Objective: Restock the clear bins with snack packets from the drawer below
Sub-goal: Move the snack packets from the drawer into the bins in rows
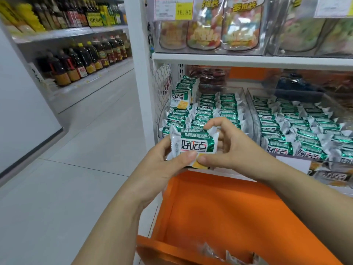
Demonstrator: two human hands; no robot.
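I am facing a white shelf (pixel 248 61), with the orange drawer (pixel 219 207) standing open below, a few packets (pixel 229 255) lying in it. My left hand (pixel 162 165) and right hand (pixel 235 150) are both pinching one green snack packet (pixel 193 145) just before the left clear bin (pixel 245 100). Next, I judge, it is needing slotting into the front row.

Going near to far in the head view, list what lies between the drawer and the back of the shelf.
Nearest, the orange drawer → snack packet, pinched by left hand and right hand → left clear bin of green packets → dark red packets at the shelf's back.
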